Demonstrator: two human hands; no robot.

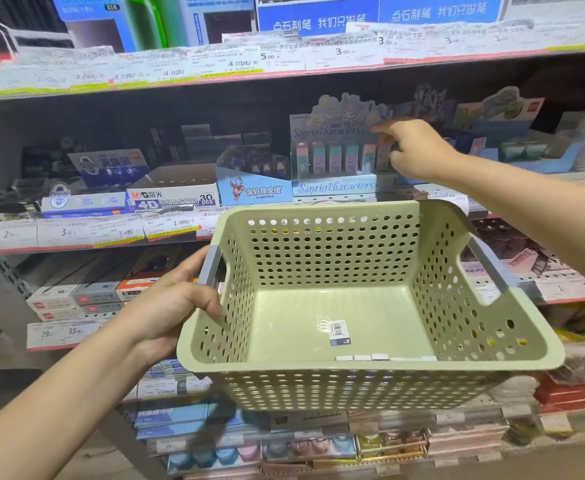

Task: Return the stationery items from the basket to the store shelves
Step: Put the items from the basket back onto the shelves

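The basket (pixel 363 306) is held near by the left hand (pixel 177 299), its fingers curled round the grey handle. Only small white pieces (pixel 381 357) are left inside. The right hand (pixel 419 150) is at the far display box (pixel 336 157), fingers bent; whether an item is pinched cannot be told. The item should be slid in straight, kept off the shelf edge above.

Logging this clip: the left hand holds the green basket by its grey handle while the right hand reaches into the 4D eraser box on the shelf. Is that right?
Not quite. In the head view the right hand is at the Sanrio characters display, not the 4D eraser box. The left hand does hold the green basket by its grey handle.
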